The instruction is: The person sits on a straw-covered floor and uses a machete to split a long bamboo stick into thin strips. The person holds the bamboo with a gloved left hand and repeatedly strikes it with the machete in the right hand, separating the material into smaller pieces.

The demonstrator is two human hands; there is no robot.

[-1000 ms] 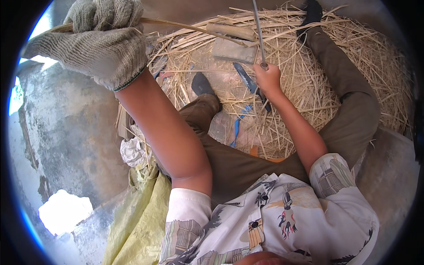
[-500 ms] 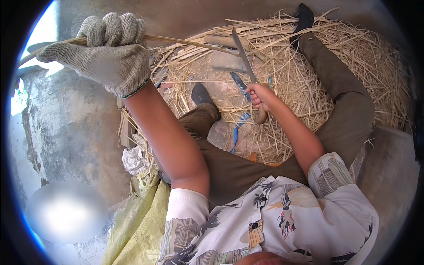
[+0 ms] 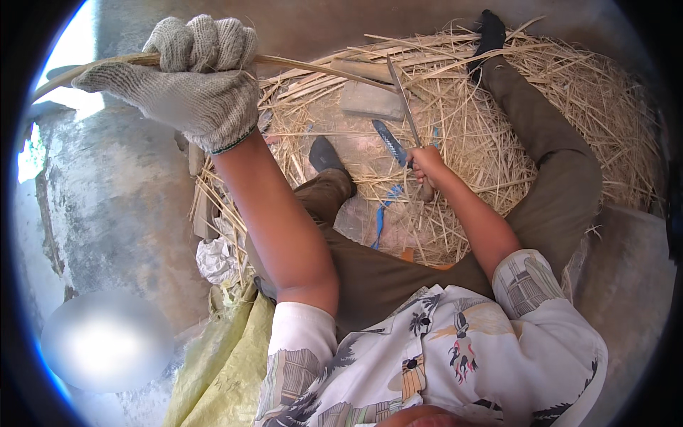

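Observation:
My left hand [image 3: 188,89], in a grey knit glove, is raised at the upper left and closed around a long, thin bamboo strip [image 3: 306,65]. One end of the strip bends off toward the left rim. Its other end runs right, to about the blade of a long knife [image 3: 403,96]; whether they touch I cannot tell. My bare right hand [image 3: 428,165] grips that knife by its wooden handle, blade pointing up and away from me. Pale shavings and thin strips [image 3: 491,135] lie heaped on the floor between and beyond my outstretched legs.
A grey block [image 3: 373,101] lies beyond my left foot, with a wooden piece behind it. A dark, blue-patterned flat object [image 3: 388,139] and a blue ribbon [image 3: 380,220] rest nearby. At left are a yellow-green sack [image 3: 220,349], crumpled white material [image 3: 215,260] and a worn wall [image 3: 107,206].
My left hand has shifted right and slightly up with the bamboo strip. My right hand has moved a little right and down with the knife, whose blade has shifted right too.

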